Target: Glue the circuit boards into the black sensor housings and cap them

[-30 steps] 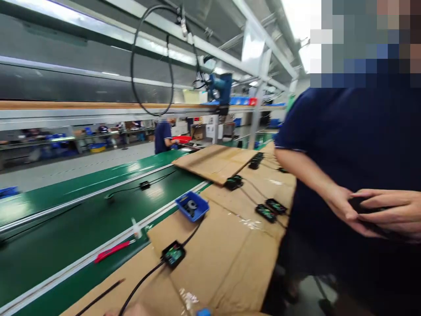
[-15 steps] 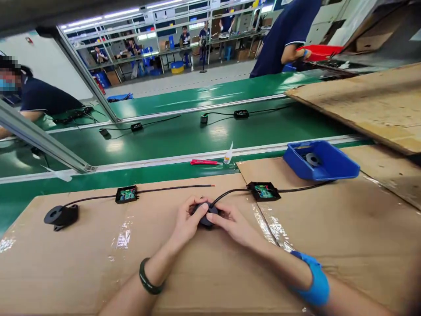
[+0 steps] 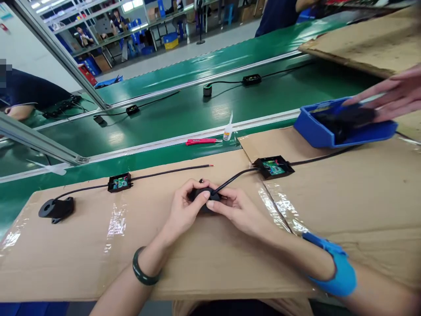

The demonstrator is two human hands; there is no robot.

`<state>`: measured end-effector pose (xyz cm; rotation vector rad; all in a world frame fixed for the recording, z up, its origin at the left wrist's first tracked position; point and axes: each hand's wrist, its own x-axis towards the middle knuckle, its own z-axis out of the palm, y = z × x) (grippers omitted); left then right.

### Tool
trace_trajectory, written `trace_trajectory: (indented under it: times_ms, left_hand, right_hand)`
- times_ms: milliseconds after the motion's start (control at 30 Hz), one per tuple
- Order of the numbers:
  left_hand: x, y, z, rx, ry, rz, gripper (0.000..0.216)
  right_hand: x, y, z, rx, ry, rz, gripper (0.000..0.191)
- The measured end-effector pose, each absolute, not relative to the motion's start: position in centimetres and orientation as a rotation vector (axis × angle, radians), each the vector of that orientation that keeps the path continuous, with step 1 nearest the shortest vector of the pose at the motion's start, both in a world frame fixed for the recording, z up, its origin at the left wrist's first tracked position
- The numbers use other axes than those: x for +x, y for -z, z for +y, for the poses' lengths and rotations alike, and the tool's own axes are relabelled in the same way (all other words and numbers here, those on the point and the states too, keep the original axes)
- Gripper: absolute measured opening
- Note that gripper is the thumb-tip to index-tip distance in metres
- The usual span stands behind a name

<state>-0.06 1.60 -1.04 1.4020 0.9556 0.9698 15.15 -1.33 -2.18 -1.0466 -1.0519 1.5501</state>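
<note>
Both my hands meet at the middle of the cardboard-covered bench (image 3: 210, 267). My left hand (image 3: 184, 209) and my right hand (image 3: 234, 209) are closed around a small round black part (image 3: 201, 195). A black cable runs from that part to an open black box with a green circuit board (image 3: 274, 166). To the left lies a second open box with a board (image 3: 119, 182), wired to a black ring-shaped part (image 3: 56, 209). Its other lead (image 3: 174, 171) ends bare near my hands.
A co-worker's hand (image 3: 393, 93) reaches into a blue bin (image 3: 342, 127) at the right. A red tool (image 3: 199, 141) and a small glue bottle (image 3: 228, 130) lie by the green conveyor (image 3: 184, 114), which carries more wired boxes. Other people work at the left and far side.
The view swung from a co-worker standing at my right down to my own hands on the black part. A co-worker's hand has since come into the blue bin.
</note>
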Motion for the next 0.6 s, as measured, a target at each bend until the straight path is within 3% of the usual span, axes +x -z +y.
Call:
trace_trajectory:
  times_ms: [367, 600]
  left_hand:
    - [0.7, 1.7, 2.0, 1.422, -1.058, 0.928, 0.018]
    - [-0.3, 1.3, 2.6, 1.26, -0.894, 0.917, 0.039]
  right_hand:
    - [14.6, 1.8, -1.3, -1.11, -1.375, -1.139, 0.039]
    - [15.5, 2.6, -0.8, -1.164, -1.412, -1.186, 0.028]
